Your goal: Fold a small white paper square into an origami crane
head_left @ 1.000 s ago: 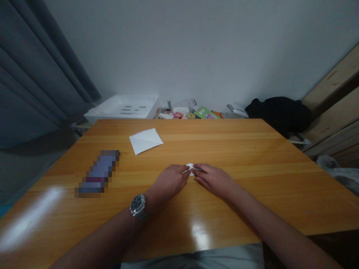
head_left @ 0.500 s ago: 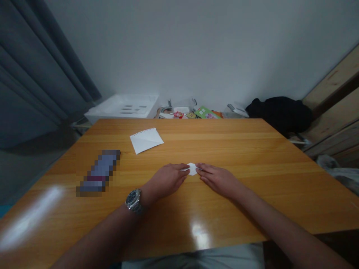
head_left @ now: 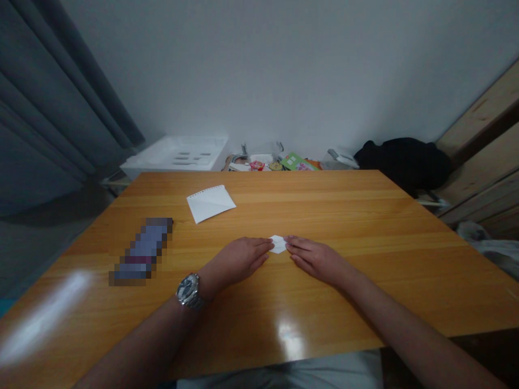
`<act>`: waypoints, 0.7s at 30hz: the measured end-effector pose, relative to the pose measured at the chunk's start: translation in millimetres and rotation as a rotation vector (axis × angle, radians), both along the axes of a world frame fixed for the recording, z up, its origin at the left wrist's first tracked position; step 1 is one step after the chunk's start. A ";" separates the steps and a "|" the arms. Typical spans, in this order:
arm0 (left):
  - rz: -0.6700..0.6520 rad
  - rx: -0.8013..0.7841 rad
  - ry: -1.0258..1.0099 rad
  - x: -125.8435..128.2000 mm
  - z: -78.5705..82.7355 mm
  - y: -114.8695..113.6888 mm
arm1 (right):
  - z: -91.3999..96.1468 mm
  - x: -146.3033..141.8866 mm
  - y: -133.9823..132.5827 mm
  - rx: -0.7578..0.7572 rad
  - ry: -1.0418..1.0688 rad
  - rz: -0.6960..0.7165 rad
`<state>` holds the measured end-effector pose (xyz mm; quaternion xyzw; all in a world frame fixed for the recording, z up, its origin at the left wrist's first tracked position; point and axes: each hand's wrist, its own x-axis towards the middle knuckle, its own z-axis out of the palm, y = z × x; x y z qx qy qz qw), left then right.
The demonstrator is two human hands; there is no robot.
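- Head view, hazard first: the small folded paper piece (head_left: 278, 244) lies flat on the glossy wooden table (head_left: 365, 216), pinned only at its two ends. My read is that it could skid on that slick top if one side presses harder than the other, and any fold in it could spring open.
- Head view: it is a tiny target under big fingers, so an uneven push may well skew a crease. The light is dim too, and the piece's edges are hard to make out.
- Left hand (head_left: 239, 259): palm down, low on the table, fingers stretched forward and close together, tips touching the piece's left end. Nothing is clasped; the hand is spread flat. A wristwatch (head_left: 187, 290) sits on that wrist.
- Right hand (head_left: 316, 258): mirrored pose, palm down, fingers extended towards the left, tips meeting the piece's right end. Nothing is clasped here either, just a flat press.
- Both forearms angle in from the near edge, converging on the piece near the table's middle.
- Further off: a torn notebook sheet (head_left: 211, 203) lies well apart, to the far left, and a pixelated object (head_left: 141, 251) rests left of the hands.
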<state>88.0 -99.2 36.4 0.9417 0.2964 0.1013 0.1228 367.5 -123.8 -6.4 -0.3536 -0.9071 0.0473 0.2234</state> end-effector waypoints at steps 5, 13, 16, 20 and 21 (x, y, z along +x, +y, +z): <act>0.031 0.076 0.052 4.9 -3.5 -5.3 | -1.1 -1.7 -0.3 0.019 -0.010 -0.007; 0.018 0.074 0.012 4.2 -6.0 -5.6 | 29.0 -16.7 7.3 -0.025 -0.139 -0.034; 0.023 0.073 0.026 4.5 -3.8 -6.4 | 35.8 -24.5 10.1 -0.017 -0.215 -0.087; 0.026 0.059 0.042 5.4 -0.1 -7.1 | 33.3 -27.8 10.5 0.020 -0.211 -0.142; 0.026 0.057 0.041 5.6 0.7 -7.2 | 31.8 -27.4 10.5 0.021 -0.197 -0.145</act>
